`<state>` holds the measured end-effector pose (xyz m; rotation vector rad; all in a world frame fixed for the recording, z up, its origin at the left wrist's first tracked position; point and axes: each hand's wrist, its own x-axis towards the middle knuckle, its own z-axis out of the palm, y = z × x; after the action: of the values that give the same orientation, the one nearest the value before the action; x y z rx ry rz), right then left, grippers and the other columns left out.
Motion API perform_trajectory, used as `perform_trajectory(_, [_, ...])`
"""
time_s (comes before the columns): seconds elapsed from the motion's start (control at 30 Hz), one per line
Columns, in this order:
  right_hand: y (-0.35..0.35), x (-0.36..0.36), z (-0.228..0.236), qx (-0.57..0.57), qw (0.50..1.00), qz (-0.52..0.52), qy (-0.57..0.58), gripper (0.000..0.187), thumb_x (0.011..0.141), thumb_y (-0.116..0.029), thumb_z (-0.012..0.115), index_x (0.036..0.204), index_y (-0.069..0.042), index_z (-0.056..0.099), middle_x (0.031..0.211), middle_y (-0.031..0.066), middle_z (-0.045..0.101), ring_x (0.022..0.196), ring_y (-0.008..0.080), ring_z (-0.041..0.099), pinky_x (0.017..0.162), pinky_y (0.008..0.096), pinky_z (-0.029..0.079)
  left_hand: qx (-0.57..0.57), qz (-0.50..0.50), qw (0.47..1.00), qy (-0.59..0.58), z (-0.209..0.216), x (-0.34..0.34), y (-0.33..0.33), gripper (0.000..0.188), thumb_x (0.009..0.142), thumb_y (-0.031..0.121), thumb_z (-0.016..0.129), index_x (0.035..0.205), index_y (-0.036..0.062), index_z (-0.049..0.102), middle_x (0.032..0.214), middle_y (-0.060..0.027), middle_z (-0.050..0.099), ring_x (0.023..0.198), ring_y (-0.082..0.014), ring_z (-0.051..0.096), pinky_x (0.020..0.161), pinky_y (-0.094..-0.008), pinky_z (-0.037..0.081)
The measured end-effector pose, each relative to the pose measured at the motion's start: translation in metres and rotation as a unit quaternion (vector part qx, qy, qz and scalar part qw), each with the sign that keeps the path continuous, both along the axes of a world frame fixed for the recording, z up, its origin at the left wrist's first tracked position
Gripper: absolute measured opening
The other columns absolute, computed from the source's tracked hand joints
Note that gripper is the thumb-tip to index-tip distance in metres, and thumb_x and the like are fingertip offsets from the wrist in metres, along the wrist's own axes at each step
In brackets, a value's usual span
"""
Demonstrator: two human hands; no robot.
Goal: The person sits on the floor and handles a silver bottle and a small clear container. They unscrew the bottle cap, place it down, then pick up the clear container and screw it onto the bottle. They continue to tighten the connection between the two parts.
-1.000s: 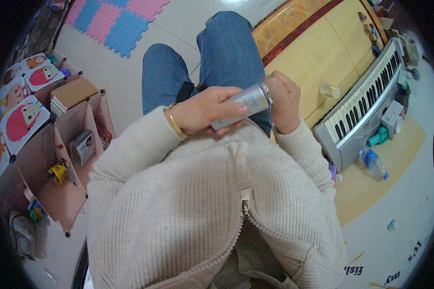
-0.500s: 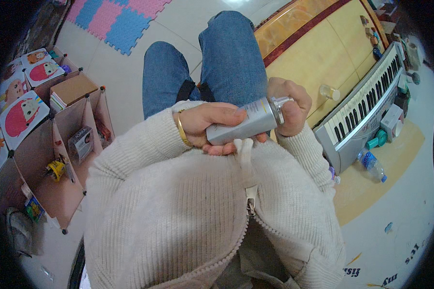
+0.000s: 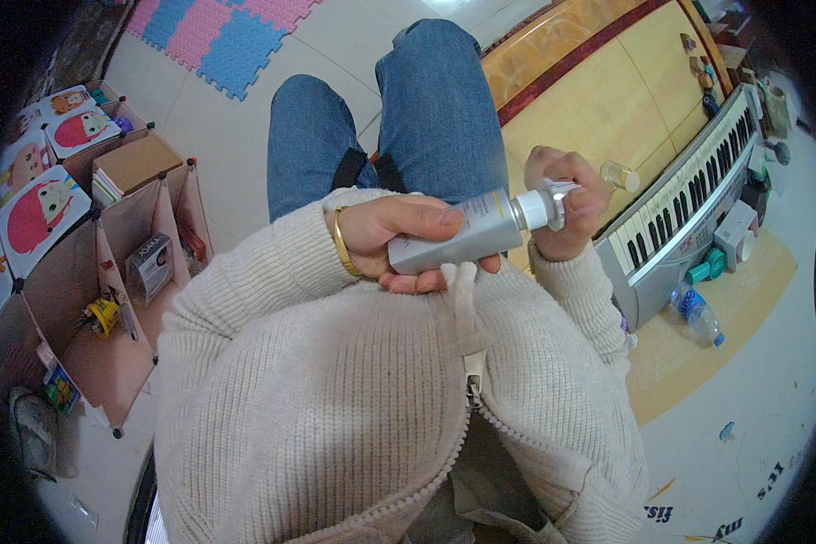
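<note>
In front of my belly my left hand [image 3: 378,232] is wrapped round a silver-grey bottle [image 3: 471,234], thumb on its upper face. The bottle lies tilted, its top end pointing right and slightly up. A white collar [image 3: 532,210] shows at that end. My right hand [image 3: 578,199] has its fingers closed on a shiny, partly clear cap [image 3: 558,201] just beyond the collar. The fingers hide part of the cap, and I cannot tell whether it still touches the collar.
On the right, a yellow table [image 3: 598,100] bears a small clear jar [image 3: 619,177]. Next to it stand a keyboard [image 3: 680,218], a plastic water bottle [image 3: 698,313] and a white box [image 3: 737,234]. A storage cube shelf [image 3: 91,335] stands left; foam mats [image 3: 231,54] lie ahead.
My right hand has moved right, drawing the cap away from the bottle's body and baring the white collar. The left hand and bottle have stayed nearly in place.
</note>
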<state>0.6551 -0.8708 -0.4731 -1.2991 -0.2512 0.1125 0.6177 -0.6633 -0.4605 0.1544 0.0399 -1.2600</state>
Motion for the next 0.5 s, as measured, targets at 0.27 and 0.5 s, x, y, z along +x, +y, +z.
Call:
perform_trajectory(0.27, [0.0021, -0.0053, -0.0004, -0.061, 0.997, 0.038, -0.02, 0.045, 0.081, -0.04, 0.058, 0.064, 0.001, 0.049, 0.059, 0.0062, 0.048, 0.052, 0.0132, 0.042, 0.047, 0.0275, 0.032, 0.011, -0.007, 1.0, 0.0, 0.0005, 0.0002, 0.0019, 0.053, 0.093, 0.038, 0.046, 0.118, -0.009, 0.045, 0.061, -0.0071, 0.059, 0.039, -0.0073, 0.052, 0.034, -0.0168, 0.04])
perform_trajectory(0.5, [0.0015, -0.0086, -0.0014, -0.077, 0.994, 0.063, -0.036, 0.044, 0.078, -0.042, 0.063, 0.067, -0.001, 0.051, 0.06, 0.0051, 0.049, 0.051, 0.0122, 0.044, 0.046, 0.0261, 0.032, 0.099, -0.027, 0.993, -0.062, 0.0034, 0.0032, 0.001, 0.056, 0.085, 0.043, 0.057, 0.115, -0.0045, 0.049, 0.063, -0.004, 0.057, 0.042, -0.0069, 0.05, 0.039, -0.0184, 0.041])
